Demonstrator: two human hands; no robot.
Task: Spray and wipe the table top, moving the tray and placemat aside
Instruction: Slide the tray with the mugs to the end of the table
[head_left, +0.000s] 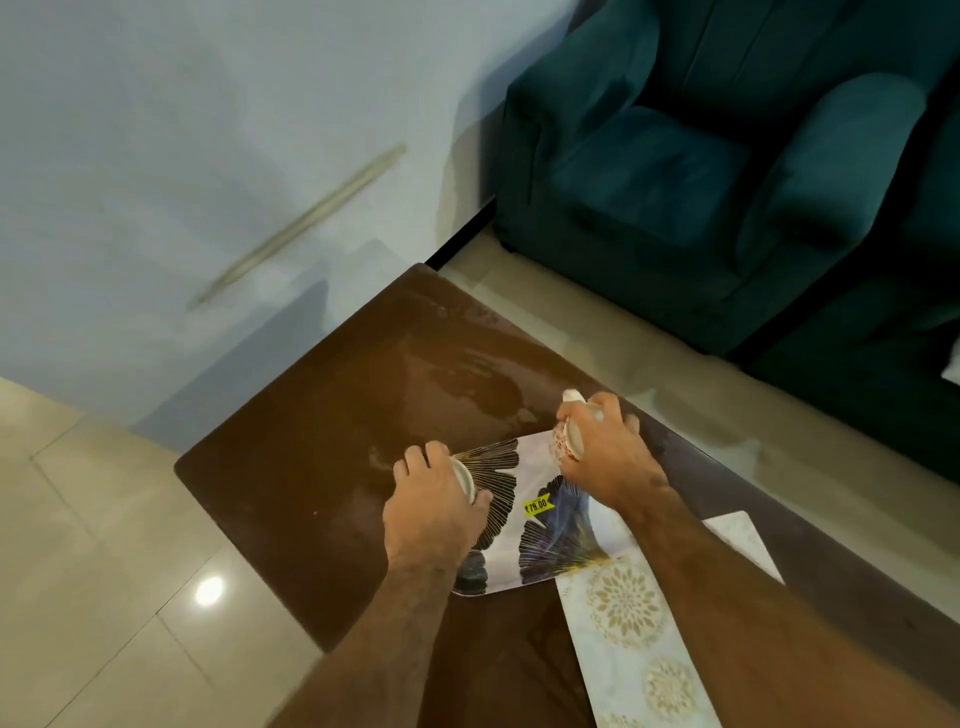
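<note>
Each hand grips a cup on the tray (524, 512), left hand (434, 501) at nine o'clock, right hand (602, 452) at one, placemat (623, 613) at five; seemingly clearing it, then lifting both cups straight up.

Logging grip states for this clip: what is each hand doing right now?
Left hand: grips a cup on the tray.
Right hand: grips a patterned cup.

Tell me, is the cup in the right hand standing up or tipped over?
Tipped. The right hand grips the white cup with red dots leaning sideways over the white tray with dark leaf print; its rim faces sideways, not up.
</note>
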